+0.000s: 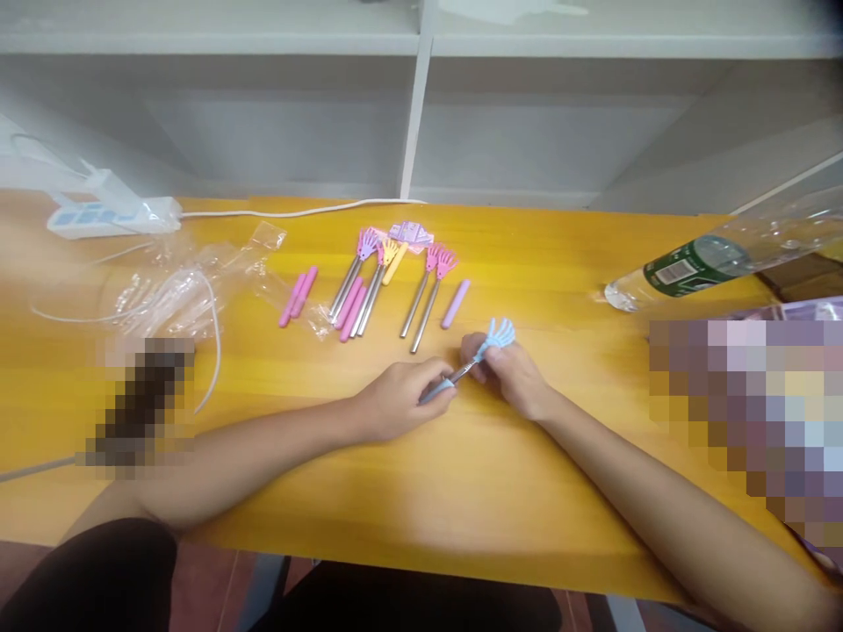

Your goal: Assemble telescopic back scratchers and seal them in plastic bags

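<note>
A small back scratcher [466, 367] with a light blue claw head, a metal rod and a blue-grey handle is held between both hands over the table. My left hand [395, 399] is closed around its handle. At the other end, my right hand [517, 382] pinches it just below the claw. Beyond the hands lie several more back scratchers without grips: a purple one [348, 281], a yellow one [373, 294] and two pink ones [428, 303]. Among them rest loose pink grips [299, 294], a yellow grip [395, 263] and a lilac grip [456, 305].
Crumpled clear plastic bags [175, 303] and a white cable lie at the left, near a power strip [111, 215]. A plastic bottle with a green label [698, 263] lies at the right, beside a blurred-out package [764, 412]. White shelving [414, 123] borders the table's back.
</note>
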{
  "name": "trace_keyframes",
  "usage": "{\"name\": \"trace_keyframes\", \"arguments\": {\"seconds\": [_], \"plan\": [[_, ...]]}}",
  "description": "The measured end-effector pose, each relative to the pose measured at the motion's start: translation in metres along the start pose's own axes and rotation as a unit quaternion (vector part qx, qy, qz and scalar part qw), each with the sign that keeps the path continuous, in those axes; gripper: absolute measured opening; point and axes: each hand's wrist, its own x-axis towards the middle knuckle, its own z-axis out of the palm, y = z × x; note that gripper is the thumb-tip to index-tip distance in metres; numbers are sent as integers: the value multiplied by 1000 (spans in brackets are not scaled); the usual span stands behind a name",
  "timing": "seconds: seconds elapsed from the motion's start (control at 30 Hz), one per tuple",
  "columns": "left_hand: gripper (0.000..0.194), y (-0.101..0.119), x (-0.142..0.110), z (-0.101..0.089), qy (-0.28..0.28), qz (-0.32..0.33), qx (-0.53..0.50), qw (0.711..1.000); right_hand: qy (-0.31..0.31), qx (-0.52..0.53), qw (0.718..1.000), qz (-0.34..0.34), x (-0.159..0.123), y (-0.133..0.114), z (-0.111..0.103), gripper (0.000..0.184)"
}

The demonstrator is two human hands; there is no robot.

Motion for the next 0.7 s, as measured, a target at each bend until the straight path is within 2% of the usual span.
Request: {"name": "trace_keyframes", "arguments": {"seconds": [0.07,0.13,0.2,0.3,0.43,0.53,0.6,0.7], "plan": [[16,-1,2,0,-9,17,-2,1000,-49,-49,998,-1,-2,-1,2,57],[17,-3,3,0,-13,38,-4,999,-56,-58,997,4,-3,-2,3,56],[18,-5,4,1,-14,45,-13,999,-45,-51,998,10,-3,-2,3,57],[12,-7,4,3,-20,13,-22,999,-25,-20,999,18,-2,2,1,58],[9,-4,3,1,-20,-11,16,1000,4,44,999,21,0,5,-1,69],[14,1,4,-7,-59,-14,24,998,28,83,996,30,2,4,-2,70],[10,3,6,-12,-90,-12,17,996,42,103,993,42,3,3,-2,69],[34,4,9,-16,-95,-10,10,995,65,129,988,57,3,0,1,68]]}}
